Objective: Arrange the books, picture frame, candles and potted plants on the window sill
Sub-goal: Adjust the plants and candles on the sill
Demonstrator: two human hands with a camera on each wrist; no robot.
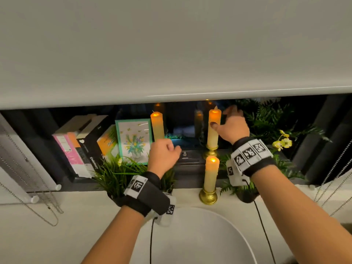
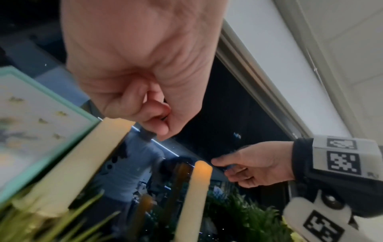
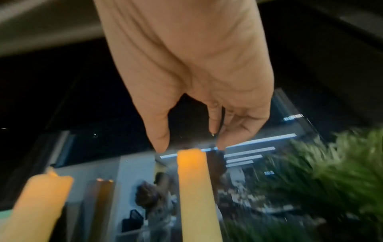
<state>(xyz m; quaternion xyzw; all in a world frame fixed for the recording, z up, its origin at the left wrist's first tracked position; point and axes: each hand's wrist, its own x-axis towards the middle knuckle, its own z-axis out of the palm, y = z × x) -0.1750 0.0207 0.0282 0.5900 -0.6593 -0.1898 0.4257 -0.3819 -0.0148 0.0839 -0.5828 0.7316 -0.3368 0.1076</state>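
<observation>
Several books (image 1: 83, 145) lean at the sill's left, with a teal picture frame (image 1: 134, 141) beside them. A lit cream candle (image 1: 157, 126) stands right of the frame. My left hand (image 1: 167, 149) is a curled fist low in front of this candle (image 2: 78, 163), with nothing seen in its fingers (image 2: 157, 117). My right hand (image 1: 223, 117) straddles the top of a second candle (image 1: 214, 130) in a gold holder. Thumb and fingers stand either side of that candle (image 3: 194, 188) with small gaps (image 3: 190, 145). A third candle (image 1: 210, 174) stands nearer me.
A grass plant (image 1: 118, 172) sits under my left wrist. A fern (image 1: 266, 121) with yellow flowers (image 1: 282, 142) fills the sill's right end. The roller blind (image 1: 171, 44) hangs low over the sill. A white round basin (image 1: 190, 235) lies below. Bead chains (image 1: 28, 197) hang at both sides.
</observation>
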